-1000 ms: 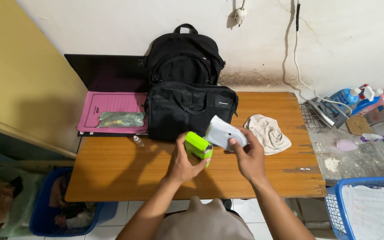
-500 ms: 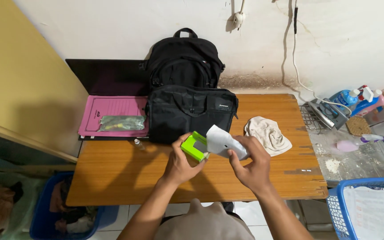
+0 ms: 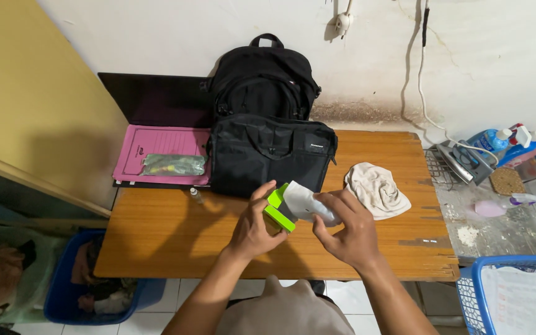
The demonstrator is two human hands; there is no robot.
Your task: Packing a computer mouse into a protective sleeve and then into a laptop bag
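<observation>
Hands (image 3: 305,226) | green part (image 3: 278,208) now seemingly joined to white device (image 3: 305,203)

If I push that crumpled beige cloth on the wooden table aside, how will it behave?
The crumpled beige cloth lies in soft folds, so it is probably floppy and would bunch up, not slide as one piece. It looks thin, so likely light. It sits flat on the wooden table, apart from the right hand, so rolling or tipping seems unlikely.

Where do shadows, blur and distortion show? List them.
Head view: light from above, so the hands cast soft shadows on the table towards the person; backpack and wall sharp; wide-angle bends the yellow panel; no glare.
</observation>
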